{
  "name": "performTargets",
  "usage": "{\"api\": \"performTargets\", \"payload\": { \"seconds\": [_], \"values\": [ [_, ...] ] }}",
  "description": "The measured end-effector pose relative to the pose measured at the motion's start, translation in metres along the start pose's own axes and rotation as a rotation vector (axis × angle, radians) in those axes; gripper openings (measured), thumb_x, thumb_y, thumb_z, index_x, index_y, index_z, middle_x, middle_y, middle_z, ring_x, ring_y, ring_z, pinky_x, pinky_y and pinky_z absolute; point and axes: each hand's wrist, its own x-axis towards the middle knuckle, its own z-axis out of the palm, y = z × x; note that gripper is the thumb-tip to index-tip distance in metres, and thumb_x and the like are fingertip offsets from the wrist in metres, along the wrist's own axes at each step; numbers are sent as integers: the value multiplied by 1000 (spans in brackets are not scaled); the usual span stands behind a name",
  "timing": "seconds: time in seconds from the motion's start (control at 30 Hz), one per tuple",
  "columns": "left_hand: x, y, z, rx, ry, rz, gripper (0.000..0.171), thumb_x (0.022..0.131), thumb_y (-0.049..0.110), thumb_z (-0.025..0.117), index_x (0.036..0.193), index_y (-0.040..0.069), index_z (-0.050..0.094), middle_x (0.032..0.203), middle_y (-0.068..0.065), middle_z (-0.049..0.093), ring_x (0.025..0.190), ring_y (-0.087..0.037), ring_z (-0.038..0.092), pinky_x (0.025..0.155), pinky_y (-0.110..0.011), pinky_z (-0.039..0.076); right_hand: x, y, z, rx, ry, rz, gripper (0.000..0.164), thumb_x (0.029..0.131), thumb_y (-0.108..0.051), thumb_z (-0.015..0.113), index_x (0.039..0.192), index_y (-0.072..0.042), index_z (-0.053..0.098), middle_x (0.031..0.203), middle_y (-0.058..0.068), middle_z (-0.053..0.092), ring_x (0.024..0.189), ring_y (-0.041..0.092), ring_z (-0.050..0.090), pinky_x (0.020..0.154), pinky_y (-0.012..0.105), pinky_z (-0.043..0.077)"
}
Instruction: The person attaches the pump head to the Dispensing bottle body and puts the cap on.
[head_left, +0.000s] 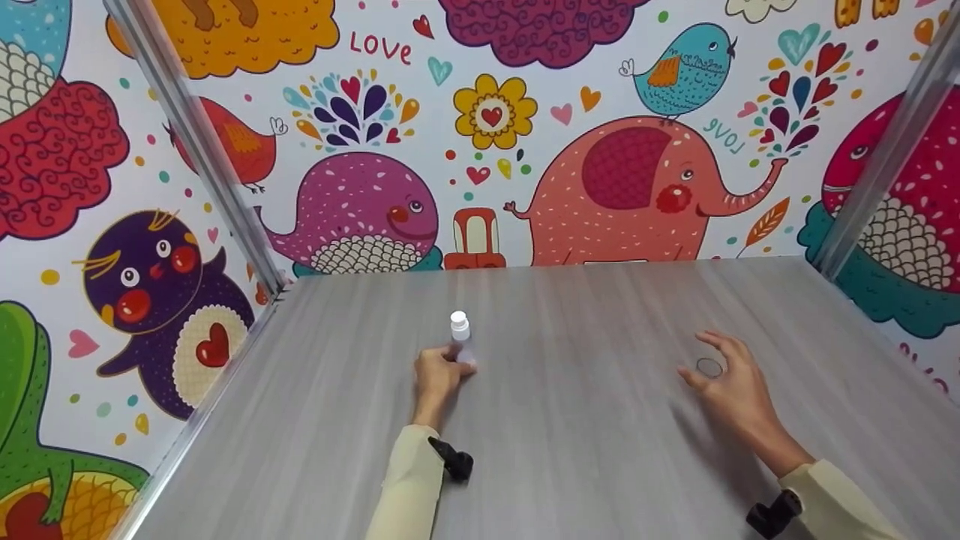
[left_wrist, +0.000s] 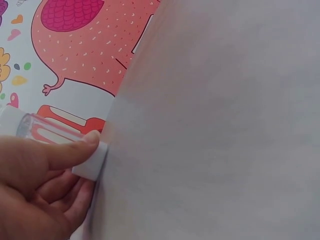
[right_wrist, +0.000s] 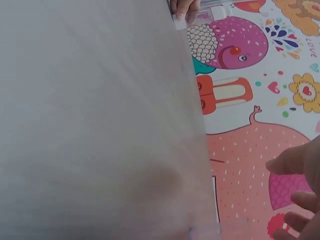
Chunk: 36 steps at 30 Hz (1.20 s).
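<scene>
My left hand holds a small clear bottle with a white cap, its thumb and fingers around the lower part. The bottle stands upright, its white base at the tabletop in the left wrist view. Over on the right, my right hand has its thumb and fingers spread apart in a curve. A thin dark ring outline shows between them. In the right wrist view, a faint see-through thing appears at the bottom edge; its kind is unclear. No contact with the right hand can be made out.
The grey wood-grain table spreads under both hands. Behind it stands a wall printed with cartoon animals, with metal posts at the corners. Dark wrist cameras sit on both cream sleeves.
</scene>
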Motion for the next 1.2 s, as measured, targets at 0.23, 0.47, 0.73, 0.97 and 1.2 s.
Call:
{"api": "performTargets", "payload": {
  "seconds": [0.23,0.47,0.73,0.97,1.2],
  "values": [
    [1,0,0,-2,12,20,39,68,1,83,107,-3,76,106,-22,75,103,-32,72,92,-45,54,-4,12,-1,-2,-38,125,68,89,-14,73,145,6,41,145,34,38,131,49,41,100,63,40],
    [2,1,1,16,35,33,37,66,1,84,102,-2,77,102,-20,76,98,-29,73,89,-44,55,-1,19,-2,59,-118,272,79,89,-21,74,149,8,31,152,34,32,138,50,37,109,59,37],
    [1,-1,1,13,31,8,37,67,2,84,103,-1,77,103,-19,76,98,-29,72,90,-44,54,-2,28,0,89,-115,317,81,87,-22,77,148,8,33,150,32,41,137,47,43,84,10,42],
    [-1,-2,1,14,31,16,37,67,2,83,104,-2,77,105,-20,76,100,-30,72,91,-45,54,-3,34,4,154,-112,346,75,87,-19,76,146,8,38,148,33,44,135,47,46,72,1,37],
    [0,0,1,8,41,28,38,66,1,83,103,-2,77,103,-20,76,98,-29,72,90,-44,54,-3,39,5,168,-101,377,69,88,-22,76,142,4,44,144,30,51,114,16,63,72,5,43]
  ]
}}
